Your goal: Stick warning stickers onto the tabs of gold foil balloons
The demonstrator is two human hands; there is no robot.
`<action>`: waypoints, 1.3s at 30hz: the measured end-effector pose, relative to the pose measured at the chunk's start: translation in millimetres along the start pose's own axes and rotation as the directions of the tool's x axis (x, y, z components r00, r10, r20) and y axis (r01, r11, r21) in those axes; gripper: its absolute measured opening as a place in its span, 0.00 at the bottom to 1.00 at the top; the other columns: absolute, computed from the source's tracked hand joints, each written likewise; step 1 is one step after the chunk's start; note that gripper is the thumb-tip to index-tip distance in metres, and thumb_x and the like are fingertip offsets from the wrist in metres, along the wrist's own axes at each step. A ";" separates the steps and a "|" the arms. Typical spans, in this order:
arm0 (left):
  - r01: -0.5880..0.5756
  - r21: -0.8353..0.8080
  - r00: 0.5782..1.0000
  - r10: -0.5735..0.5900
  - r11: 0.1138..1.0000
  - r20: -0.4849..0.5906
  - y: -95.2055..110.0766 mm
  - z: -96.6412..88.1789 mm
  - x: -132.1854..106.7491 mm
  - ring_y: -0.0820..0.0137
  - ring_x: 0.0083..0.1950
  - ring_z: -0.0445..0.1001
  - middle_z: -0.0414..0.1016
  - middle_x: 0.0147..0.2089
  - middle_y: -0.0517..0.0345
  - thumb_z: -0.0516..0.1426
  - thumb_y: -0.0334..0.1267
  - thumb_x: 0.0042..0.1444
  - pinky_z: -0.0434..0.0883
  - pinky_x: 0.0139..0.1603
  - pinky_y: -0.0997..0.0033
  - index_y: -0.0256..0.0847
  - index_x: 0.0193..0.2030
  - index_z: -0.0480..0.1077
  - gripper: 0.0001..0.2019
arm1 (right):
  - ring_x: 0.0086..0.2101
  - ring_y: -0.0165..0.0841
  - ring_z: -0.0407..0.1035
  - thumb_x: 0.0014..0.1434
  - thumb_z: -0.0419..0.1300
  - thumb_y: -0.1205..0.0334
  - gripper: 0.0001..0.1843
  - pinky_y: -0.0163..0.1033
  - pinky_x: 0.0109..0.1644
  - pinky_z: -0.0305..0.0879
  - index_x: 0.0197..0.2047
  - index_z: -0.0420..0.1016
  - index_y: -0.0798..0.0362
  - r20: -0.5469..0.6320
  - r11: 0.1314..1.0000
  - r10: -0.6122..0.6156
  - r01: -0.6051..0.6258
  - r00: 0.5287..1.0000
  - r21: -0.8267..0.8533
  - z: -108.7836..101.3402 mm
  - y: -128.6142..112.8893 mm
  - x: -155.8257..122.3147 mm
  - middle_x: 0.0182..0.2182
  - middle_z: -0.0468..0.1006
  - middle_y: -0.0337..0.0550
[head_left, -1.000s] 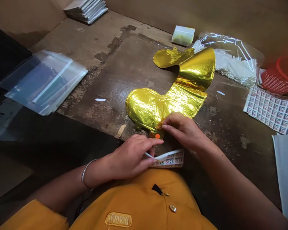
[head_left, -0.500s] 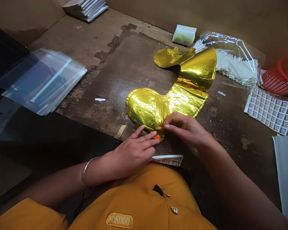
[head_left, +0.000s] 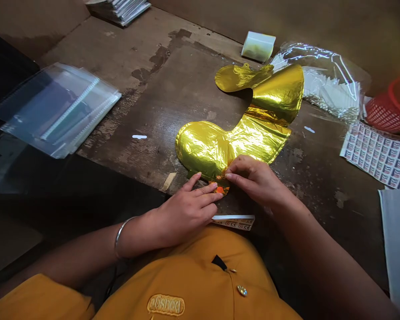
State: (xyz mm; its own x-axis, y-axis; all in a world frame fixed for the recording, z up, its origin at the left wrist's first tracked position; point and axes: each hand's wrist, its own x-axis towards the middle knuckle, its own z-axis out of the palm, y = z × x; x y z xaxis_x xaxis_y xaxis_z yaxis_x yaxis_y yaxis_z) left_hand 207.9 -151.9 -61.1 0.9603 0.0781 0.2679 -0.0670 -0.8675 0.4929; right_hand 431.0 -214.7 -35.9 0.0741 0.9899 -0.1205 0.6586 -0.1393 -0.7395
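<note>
A flat gold foil balloon (head_left: pixel 233 133) lies folded on the worn wooden table (head_left: pixel 173 89). Its small neck tab with an orange dot (head_left: pixel 220 189) points toward me at the near edge. My left hand (head_left: pixel 186 211) lies on the table with fingers stretched flat, the fingertips pressing on that tab. My right hand (head_left: pixel 253 178) pinches the gold foil just above the tab with thumb and fingers closed. A small strip of stickers (head_left: pixel 235 221) lies at the table edge below both hands.
A pile of clear plastic sleeves (head_left: pixel 53 111) lies at the left. A sticker sheet (head_left: pixel 380 153), a red basket (head_left: pixel 393 104) and a clear bag of white pieces (head_left: pixel 326 84) are at the right. A white block (head_left: pixel 258 46) sits at the back.
My left hand let the white strip drop to the table edge and moved up, laying its fingers flat on the balloon's tab. My right hand kept its pinch on the foil.
</note>
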 end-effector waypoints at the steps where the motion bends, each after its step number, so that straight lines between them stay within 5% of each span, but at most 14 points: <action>1: 0.000 -0.002 1.000 0.000 1.000 -0.001 0.1 0.0 -0.1 0.57 0.65 0.67 0.73 0.59 0.49 0.49 0.28 0.64 0.47 0.71 0.43 0.37 0.36 0.70 0.10 | 0.35 0.34 0.69 0.59 0.58 0.61 0.08 0.41 0.42 0.63 0.31 0.76 0.53 -0.005 1.000 -0.002 0.002 1.000 -0.005 0.6 0.1 -0.1 0.31 0.74 0.43; 14: 0.018 -0.036 1.000 -0.018 0.999 0.002 0.3 -1.7 0.4 0.58 0.65 0.67 0.75 0.58 0.49 0.51 0.29 0.63 0.46 0.71 0.42 0.37 0.36 0.70 0.08 | 0.34 0.33 0.69 0.58 0.58 0.61 0.08 0.41 0.42 0.64 0.30 0.75 0.53 0.029 0.997 -0.019 0.016 0.999 0.081 -4.0 0.6 -0.4 0.31 0.75 0.43; 32: -0.021 0.014 1.000 0.021 1.000 -0.008 0.1 -1.4 2.0 0.59 0.63 0.70 0.75 0.57 0.49 0.52 0.29 0.62 0.48 0.70 0.44 0.38 0.36 0.70 0.07 | 0.35 0.36 0.67 0.57 0.61 0.59 0.10 0.42 0.40 0.62 0.25 0.72 0.51 -0.106 0.987 0.033 -0.049 0.994 -0.155 13.0 -1.0 -7.1 0.30 0.74 0.43; 39: -0.055 0.070 0.998 0.052 0.996 0.038 -8.0 -4.0 7.2 0.55 0.68 0.62 0.69 0.63 0.48 0.52 0.30 0.63 0.43 0.70 0.38 0.38 0.34 0.71 0.08 | 0.34 0.36 0.65 0.55 0.64 0.59 0.09 0.40 0.36 0.59 0.27 0.69 0.51 -0.172 0.957 0.053 -0.099 0.984 -0.271 19.7 -7.1 -7.8 0.29 0.72 0.43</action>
State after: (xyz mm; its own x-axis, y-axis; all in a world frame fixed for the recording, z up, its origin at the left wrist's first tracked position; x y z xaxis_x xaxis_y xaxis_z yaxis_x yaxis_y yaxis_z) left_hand 214.3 -142.5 -59.7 0.9651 0.0140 0.2615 -0.1002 -0.9029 0.4181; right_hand 410.9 -222.0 -42.7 0.2363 0.9707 -0.0443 0.8263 -0.2247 -0.5165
